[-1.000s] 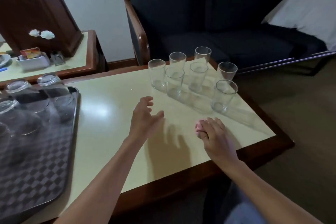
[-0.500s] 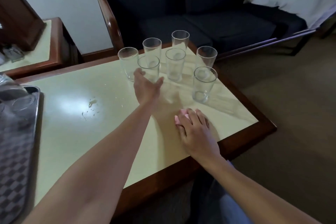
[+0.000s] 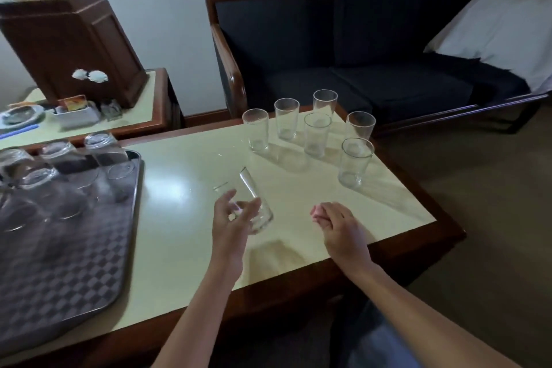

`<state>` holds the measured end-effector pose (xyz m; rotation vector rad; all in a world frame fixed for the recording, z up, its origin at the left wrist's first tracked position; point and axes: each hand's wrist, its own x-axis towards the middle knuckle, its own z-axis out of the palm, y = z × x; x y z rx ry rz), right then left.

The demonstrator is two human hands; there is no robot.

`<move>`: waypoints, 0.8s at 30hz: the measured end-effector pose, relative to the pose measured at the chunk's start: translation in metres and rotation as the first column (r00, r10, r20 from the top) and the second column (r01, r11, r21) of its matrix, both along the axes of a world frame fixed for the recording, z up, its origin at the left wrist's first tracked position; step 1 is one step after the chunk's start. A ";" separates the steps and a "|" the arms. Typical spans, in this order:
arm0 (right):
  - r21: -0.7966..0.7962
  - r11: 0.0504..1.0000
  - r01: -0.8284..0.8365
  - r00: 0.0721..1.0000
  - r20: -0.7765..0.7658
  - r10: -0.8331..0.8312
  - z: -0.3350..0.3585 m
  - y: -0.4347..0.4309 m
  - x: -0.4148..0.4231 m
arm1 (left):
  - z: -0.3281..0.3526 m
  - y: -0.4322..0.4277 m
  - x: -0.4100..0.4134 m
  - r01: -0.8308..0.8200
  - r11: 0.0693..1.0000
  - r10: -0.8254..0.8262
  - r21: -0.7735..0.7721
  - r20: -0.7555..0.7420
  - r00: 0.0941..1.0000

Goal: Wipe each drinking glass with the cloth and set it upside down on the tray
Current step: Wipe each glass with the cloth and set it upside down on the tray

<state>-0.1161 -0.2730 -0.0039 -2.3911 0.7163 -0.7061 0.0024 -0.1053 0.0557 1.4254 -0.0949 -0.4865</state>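
Lifted off the table (image 3: 179, 218), clear empty glass (image 3: 253, 192) tilts in left hand (image 3: 231, 225).

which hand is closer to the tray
Left. The left hand, gripping a tilted glass, is just to the right of the tray. The right hand, holding the cloth, is farther right, beyond the left hand.

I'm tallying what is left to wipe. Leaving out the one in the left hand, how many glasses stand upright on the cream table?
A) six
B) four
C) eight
A: six upright glasses cluster at the far right corner of the table, while the left hand grips a seventh glass, tilted.
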 end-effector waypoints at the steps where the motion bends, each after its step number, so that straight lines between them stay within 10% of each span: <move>1: 0.114 0.993 -0.023 0.998 0.067 0.016 0.007 0.012 0.001 | 0.004 0.016 -0.009 0.019 0.999 -0.021 -0.025 -0.061 0.998; 5: 0.635 0.745 -0.204 0.956 0.294 0.012 0.053 0.086 0.007 | 0.006 0.070 -0.040 -0.010 0.994 -0.017 -0.111 -0.237 0.971; 10: 0.589 0.593 -0.549 0.829 0.471 0.300 0.096 0.174 0.002 | 0.012 0.108 -0.071 0.006 0.980 -0.063 -0.201 -0.281 0.958; 19: -0.102 0.802 -0.588 0.793 0.123 0.597 0.076 0.200 0.002 | 0.024 0.114 -0.062 -0.121 0.905 0.007 -0.409 -0.269 0.963; 24: 0.342 0.757 -0.557 0.830 0.270 0.488 0.100 0.195 0.017 | 0.026 0.105 -0.075 -0.105 0.940 0.038 -0.324 -0.207 0.978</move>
